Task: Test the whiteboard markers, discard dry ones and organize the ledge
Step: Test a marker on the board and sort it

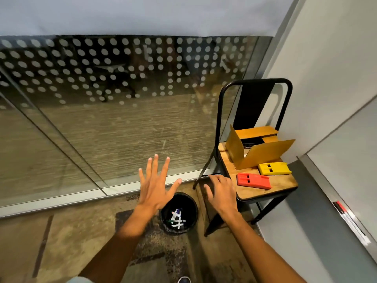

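Both my hands are empty: my left hand (156,184) is spread flat with the fingers splayed above the black bin (179,213), and my right hand (221,192) hangs with fingers loosely bent, just off the near corner of the chair (255,180). The thrown-out markers (177,218) lie crossed at the bottom of the bin, and at least one more marker (340,207), red-capped, sits on the ledge (355,227) under the whiteboard (350,156) at my far right. I think the main risk is my right wrist or forearm catching the chair seat as I turn back, which could knock the red block (254,180) or the yellow block (274,168) off the wooden seat, or tip the open cardboard box (259,148) behind them. A careless foot could also kick the bin over, since it stands close to my shoe (184,279). The floor is patterned carpet (71,231) running up to a glass wall (122,88) with frosted dots; a pale wall (326,58) closes the right side.
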`<state>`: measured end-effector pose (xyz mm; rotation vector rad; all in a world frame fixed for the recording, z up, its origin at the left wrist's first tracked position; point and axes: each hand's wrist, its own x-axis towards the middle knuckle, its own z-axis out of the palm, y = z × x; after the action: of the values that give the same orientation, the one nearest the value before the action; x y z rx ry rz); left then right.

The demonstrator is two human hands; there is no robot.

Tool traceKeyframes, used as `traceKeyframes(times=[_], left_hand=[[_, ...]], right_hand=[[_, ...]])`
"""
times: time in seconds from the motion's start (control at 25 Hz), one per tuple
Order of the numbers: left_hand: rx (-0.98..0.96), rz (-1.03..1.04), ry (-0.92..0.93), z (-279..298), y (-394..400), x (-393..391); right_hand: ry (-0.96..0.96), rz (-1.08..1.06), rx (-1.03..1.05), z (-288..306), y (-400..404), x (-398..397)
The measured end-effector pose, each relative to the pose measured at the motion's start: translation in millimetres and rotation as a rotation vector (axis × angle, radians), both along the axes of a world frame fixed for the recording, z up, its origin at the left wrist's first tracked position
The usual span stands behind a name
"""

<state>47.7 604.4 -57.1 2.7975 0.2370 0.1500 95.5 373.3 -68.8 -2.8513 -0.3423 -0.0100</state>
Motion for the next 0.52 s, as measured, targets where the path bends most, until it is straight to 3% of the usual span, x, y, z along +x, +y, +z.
traceKeyframes(times=[0.32, 0.52], left_hand=[[0.021, -0.267, -0.153, 45, -97, 38], [0.006, -0.510, -0.203, 62, -204, 40]], right_hand=[[-0.232, -0.213, 0.111, 51, -86, -16], [-0.269, -0.433, 0.004, 72, -174, -54]])
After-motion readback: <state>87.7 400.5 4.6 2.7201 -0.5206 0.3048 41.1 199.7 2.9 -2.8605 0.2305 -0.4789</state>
